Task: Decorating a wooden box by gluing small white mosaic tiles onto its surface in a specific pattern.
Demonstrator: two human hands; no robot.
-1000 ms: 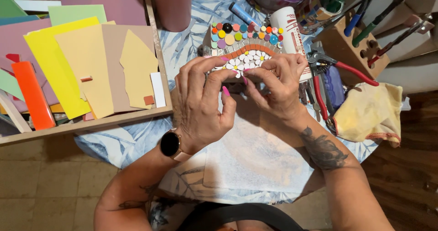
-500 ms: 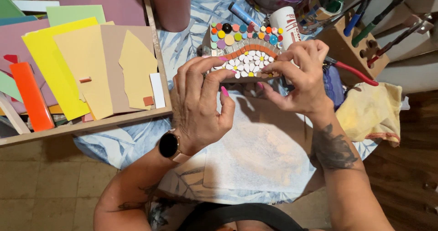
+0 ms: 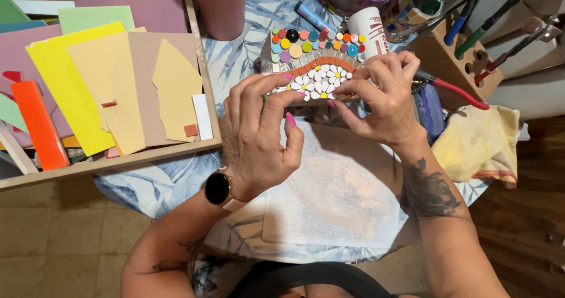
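Observation:
A small mosaic piece [image 3: 318,59] lies on the table, with coloured round tiles on top, an orange arch and white daisy tiles below. My left hand [image 3: 259,136] rests at its lower left edge, fingertips pinched against the daisy area. At the lower right edge my right hand [image 3: 382,98] presses thumb and fingers onto the white tiles. Whether either hand pinches a loose tile is hidden by the fingers. A black watch [image 3: 219,189] sits on my left wrist.
A wooden tray [image 3: 147,156] of coloured sheets in yellow, tan, orange and purple stands at the left. A white tube [image 3: 366,30], a block of tools [image 3: 453,45], red-handled pliers [image 3: 456,89] and a yellow cloth [image 3: 479,142] lie at the right. A pale sheet [image 3: 335,198] covers the table's front.
Both hands have shifted slightly up and right along the mosaic's lower edge. My right hand has moved from the centre to the right end of the daisy area.

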